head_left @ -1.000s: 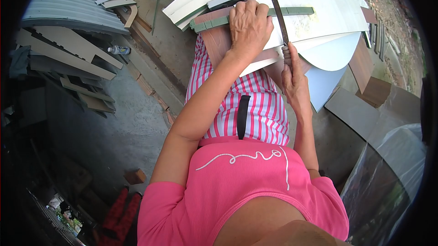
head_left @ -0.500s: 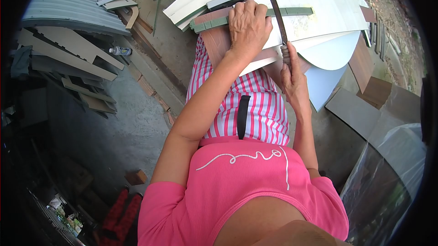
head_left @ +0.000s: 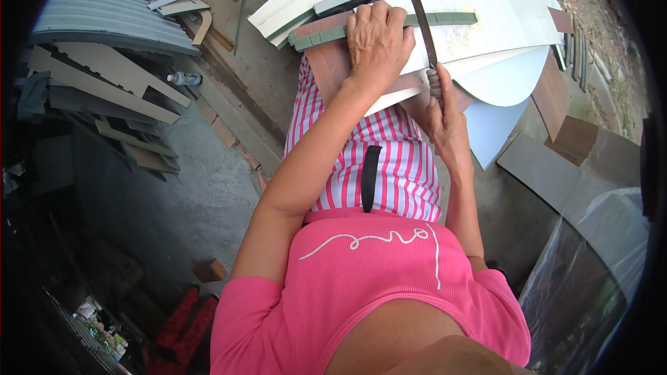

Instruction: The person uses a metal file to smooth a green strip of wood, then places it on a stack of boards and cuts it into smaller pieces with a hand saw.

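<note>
My left hand (head_left: 379, 41) clamped over green strip (head_left: 445, 18), hiding its middle, right hand (head_left: 445, 121) closed around handle of blade (head_left: 415, 6), tip cut off above

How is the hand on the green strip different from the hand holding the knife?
The left hand rests palm down on the green strip, fingers bent over it; the right hand is curled round the knife handle. The left hand reaches farther out; the right hand sits nearer the lap. Both are bare.
</note>
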{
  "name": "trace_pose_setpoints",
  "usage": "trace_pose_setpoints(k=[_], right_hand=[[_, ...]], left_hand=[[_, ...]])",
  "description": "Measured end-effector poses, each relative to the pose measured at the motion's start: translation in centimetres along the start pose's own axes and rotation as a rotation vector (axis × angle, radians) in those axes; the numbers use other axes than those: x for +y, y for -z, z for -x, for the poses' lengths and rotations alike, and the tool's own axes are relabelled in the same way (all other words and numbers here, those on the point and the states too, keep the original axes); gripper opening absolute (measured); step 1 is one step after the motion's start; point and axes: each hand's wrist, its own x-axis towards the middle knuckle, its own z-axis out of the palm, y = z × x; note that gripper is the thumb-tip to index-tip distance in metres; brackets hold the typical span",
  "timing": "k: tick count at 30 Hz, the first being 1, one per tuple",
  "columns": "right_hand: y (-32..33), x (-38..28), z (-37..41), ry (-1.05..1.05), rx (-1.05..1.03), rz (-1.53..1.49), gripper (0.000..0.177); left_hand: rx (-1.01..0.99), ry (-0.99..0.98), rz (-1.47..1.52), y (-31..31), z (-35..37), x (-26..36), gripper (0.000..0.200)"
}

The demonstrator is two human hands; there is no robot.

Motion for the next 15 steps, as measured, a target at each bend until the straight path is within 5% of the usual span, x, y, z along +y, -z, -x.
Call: trace_pose_setpoints(k=[15], right_hand=[[-0.15,0.18,-0.05,0.0,0.005,-0.025,0.055]], left_hand=[[0.002,-0.003,0.009,0.12,0.01,0.01,0.028]])
